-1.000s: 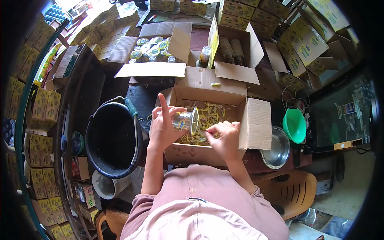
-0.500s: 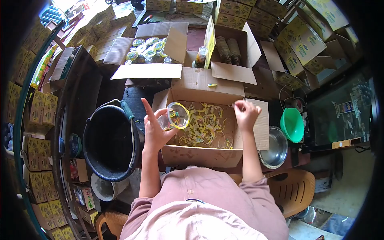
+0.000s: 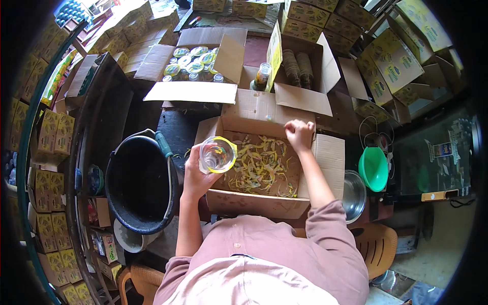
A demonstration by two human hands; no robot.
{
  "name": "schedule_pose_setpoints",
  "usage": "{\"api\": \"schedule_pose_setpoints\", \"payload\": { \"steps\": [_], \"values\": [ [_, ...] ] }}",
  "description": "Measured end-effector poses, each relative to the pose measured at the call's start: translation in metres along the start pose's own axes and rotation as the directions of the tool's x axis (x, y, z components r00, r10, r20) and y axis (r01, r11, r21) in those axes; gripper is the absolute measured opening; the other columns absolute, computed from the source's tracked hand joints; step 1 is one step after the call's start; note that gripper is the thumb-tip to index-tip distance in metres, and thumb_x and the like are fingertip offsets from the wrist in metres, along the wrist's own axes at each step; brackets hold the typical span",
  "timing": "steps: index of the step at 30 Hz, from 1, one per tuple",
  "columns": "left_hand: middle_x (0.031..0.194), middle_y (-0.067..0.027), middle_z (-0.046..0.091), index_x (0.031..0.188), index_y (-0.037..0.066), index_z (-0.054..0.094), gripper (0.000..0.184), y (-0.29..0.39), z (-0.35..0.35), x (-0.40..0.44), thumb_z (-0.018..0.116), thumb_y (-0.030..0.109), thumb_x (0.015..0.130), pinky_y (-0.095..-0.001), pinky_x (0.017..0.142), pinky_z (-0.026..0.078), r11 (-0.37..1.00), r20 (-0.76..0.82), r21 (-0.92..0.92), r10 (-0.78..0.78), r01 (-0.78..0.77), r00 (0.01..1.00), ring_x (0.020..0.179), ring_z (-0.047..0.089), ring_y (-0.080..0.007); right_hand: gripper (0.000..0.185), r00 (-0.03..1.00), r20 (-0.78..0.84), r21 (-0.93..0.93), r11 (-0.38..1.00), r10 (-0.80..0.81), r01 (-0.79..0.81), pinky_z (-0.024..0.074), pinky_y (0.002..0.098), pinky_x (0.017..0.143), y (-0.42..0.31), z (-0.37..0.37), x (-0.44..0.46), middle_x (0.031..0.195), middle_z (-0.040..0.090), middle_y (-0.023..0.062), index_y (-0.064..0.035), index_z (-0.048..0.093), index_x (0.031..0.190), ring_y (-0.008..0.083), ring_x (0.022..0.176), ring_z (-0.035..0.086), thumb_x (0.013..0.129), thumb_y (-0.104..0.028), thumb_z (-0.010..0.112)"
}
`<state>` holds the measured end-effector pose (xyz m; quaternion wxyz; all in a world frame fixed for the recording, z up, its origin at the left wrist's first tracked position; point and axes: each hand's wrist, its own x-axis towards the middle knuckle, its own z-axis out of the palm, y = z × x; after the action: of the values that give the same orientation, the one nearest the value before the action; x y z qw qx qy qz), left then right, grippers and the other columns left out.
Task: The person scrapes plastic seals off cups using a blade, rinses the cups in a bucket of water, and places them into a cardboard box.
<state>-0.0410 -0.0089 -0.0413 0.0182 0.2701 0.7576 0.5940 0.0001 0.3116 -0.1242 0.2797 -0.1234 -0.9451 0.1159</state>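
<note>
My left hand is wrapped around a clear plastic cup with a yellow rim and coloured print. The cup tilts so that its round end faces me, above the left side of an open cardboard box. Curly yellow and clear plastic strips lie scattered on the box's bottom. Over the box's back right corner is my right hand, its fingers curled closed. Whatever sits between those fingers, if anything, I cannot make out.
Behind stand a carton of lidded cups and a carton with stacked cups; a printed cup stands between. To the left is a black bucket. On the right are a metal bowl and a green bowl.
My right hand has moved up and slightly left, towards the box's back edge. My left index finger, raised before, now lies against the cup, which has turned a little.
</note>
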Motion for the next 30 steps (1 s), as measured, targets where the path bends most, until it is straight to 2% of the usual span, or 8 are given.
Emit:
{"api": "schedule_pose_setpoints", "payload": {
  "steps": [5, 7, 10, 13, 15, 19, 24, 30],
  "values": [
    [0.099, -0.0098, 0.059, 0.104, 0.006, 0.045, 0.06, 0.005, 0.0, 0.002, 0.08, 0.007, 0.056, -0.0299, 0.083, 0.045, 0.991, -0.013, 0.071, 0.111, -0.11, 0.994, 0.092, 0.058, -0.0182, 0.012, 0.974, 0.101, 0.223, 0.959, -0.203, 0.176, 0.0288, 0.0308, 0.073, -0.032, -0.047, -0.043, 0.065, 0.059, -0.0048, -0.0165, 0.06, 0.062, 0.0118, 0.065, 0.053, 0.062, -0.01, 0.07],
    [0.103, -0.0101, 0.058, 0.105, 0.005, 0.043, 0.061, 0.008, 0.003, 0.001, 0.08, 0.006, 0.056, -0.0294, 0.083, 0.045, 0.994, 0.014, 0.015, 0.109, -0.109, 0.994, 0.094, 0.057, -0.0175, 0.013, 0.999, -0.016, 0.314, 0.949, 0.03, -0.023, 0.032, 0.0278, 0.066, -0.047, -0.066, -0.056, 0.063, 0.058, -0.0045, -0.0131, 0.06, 0.066, 0.0086, 0.056, 0.05, 0.065, -0.007, 0.072],
    [0.106, -0.0093, 0.054, 0.107, 0.004, 0.04, 0.064, 0.014, 0.009, 0.0, 0.08, 0.006, 0.057, -0.0284, 0.082, 0.045, 0.988, 0.062, -0.092, 0.127, -0.121, 0.99, 0.095, 0.055, -0.0167, 0.01, 0.803, 0.016, 0.909, 0.325, 0.596, -0.259, 0.0359, 0.0192, 0.046, -0.059, -0.061, -0.078, 0.065, 0.055, -0.0051, -0.008, 0.061, 0.075, 0.0019, 0.055, 0.045, 0.073, -0.008, 0.071],
    [0.103, -0.0079, 0.053, 0.109, 0.005, 0.039, 0.066, 0.025, 0.013, -0.002, 0.08, 0.006, 0.057, -0.028, 0.081, 0.045, 0.982, 0.073, -0.04, 0.186, -0.184, 0.98, 0.093, 0.055, -0.0165, 0.01, 0.778, 0.081, 0.734, 0.491, 0.623, -0.469, 0.0395, 0.0202, 0.048, -0.07, -0.058, -0.088, 0.064, 0.057, -0.0013, -0.0078, 0.063, 0.074, 0.0042, 0.054, 0.048, 0.07, -0.005, 0.072],
    [0.102, -0.0067, 0.049, 0.111, 0.005, 0.038, 0.069, 0.028, 0.015, -0.002, 0.08, 0.006, 0.056, -0.0273, 0.08, 0.045, 0.97, 0.078, -0.018, 0.243, -0.242, 0.967, 0.093, 0.054, -0.0158, 0.014, 0.976, 0.208, -0.114, 0.992, 0.072, -0.049, 0.0439, 0.0287, 0.061, -0.064, -0.073, -0.091, 0.072, 0.064, 0.0043, -0.0104, 0.068, 0.077, 0.012, 0.062, 0.059, 0.063, -0.008, 0.071],
    [0.101, -0.0117, 0.055, 0.111, 0.008, 0.025, 0.076, 0.032, 0.012, -0.009, 0.08, 0.008, 0.058, -0.0316, 0.079, 0.046, 0.981, 0.097, -0.051, 0.191, -0.187, 0.977, 0.094, 0.056, -0.0208, 0.016, 0.85, 0.475, 0.008, 0.964, 0.23, -0.265, 0.042, 0.0307, 0.071, -0.073, -0.087, -0.086, 0.072, 0.065, 0.0045, -0.012, 0.069, 0.078, 0.0149, 0.063, 0.061, 0.062, -0.009, 0.07],
    [0.104, -0.0107, 0.052, 0.118, 0.009, 0.024, 0.081, 0.03, 0.01, -0.014, 0.08, 0.01, 0.059, -0.0314, 0.079, 0.047, 0.982, 0.081, -0.075, 0.18, -0.174, 0.98, 0.094, 0.055, -0.0189, 0.017, 0.723, 0.616, 0.587, 0.429, 0.312, -0.686, 0.0429, 0.0179, 0.056, -0.068, -0.089, -0.08, 0.067, 0.062, 0.0018, -0.0013, 0.066, 0.083, 0.0032, 0.065, 0.054, 0.068, -0.003, 0.072],
    [0.115, -0.0132, 0.043, 0.125, 0.007, 0.025, 0.076, 0.03, 0.01, -0.019, 0.072, 0.012, 0.065, -0.0337, 0.086, 0.043, 0.941, 0.17, -0.315, 0.182, -0.122, 0.968, 0.101, 0.05, -0.0217, 0.015, 0.807, 0.385, 0.859, 0.146, 0.447, -0.491, 0.0421, 0.0171, 0.06, -0.09, -0.083, -0.088, 0.075, 0.059, -0.001, -0.0035, 0.06, 0.089, 0.0038, 0.066, 0.052, 0.075, 0.001, 0.065]
  ]
}}
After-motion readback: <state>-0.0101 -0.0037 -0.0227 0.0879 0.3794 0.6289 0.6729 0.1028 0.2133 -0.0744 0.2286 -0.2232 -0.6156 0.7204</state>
